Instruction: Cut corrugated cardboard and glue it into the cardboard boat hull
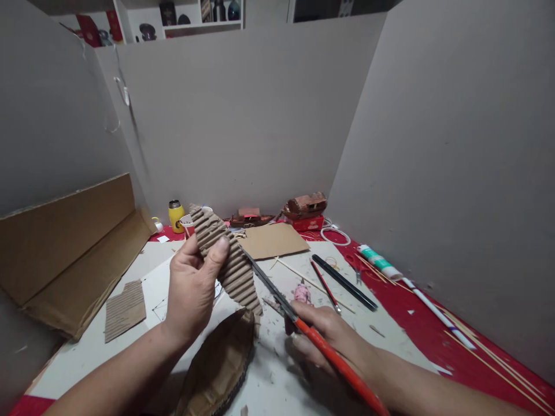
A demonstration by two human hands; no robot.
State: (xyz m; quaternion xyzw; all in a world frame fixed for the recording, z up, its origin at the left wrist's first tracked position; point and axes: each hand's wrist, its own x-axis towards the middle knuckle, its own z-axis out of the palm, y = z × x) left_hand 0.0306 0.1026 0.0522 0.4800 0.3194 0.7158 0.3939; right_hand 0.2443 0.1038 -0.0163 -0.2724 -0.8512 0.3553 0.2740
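Observation:
A leaf-shaped piece of corrugated cardboard (236, 274) is pinched between the thumb and fingers of my left hand (193, 289), its ridged face toward me. My right hand (329, 341) is closed around red-handled scissors (277, 294). Their long dark blades lie along the right edge of the cardboard; whether they are parted I cannot tell. Below my hands, a hollow boat-shaped cardboard hull (219, 364) rests on the white work sheet (390, 346). Just beyond my right hand stands a pink bottle with a pointed tip (302, 293).
Bent cardboard (82, 248) stands at left near a corrugated scrap (125, 310). Flat cardboard (275, 240) lies behind the hands. Model boats (306, 205) and a yellow bottle (176, 216) stand at the back. A black rod (344, 282), a brush (325, 286) and a green-white tube (379, 262) lie right.

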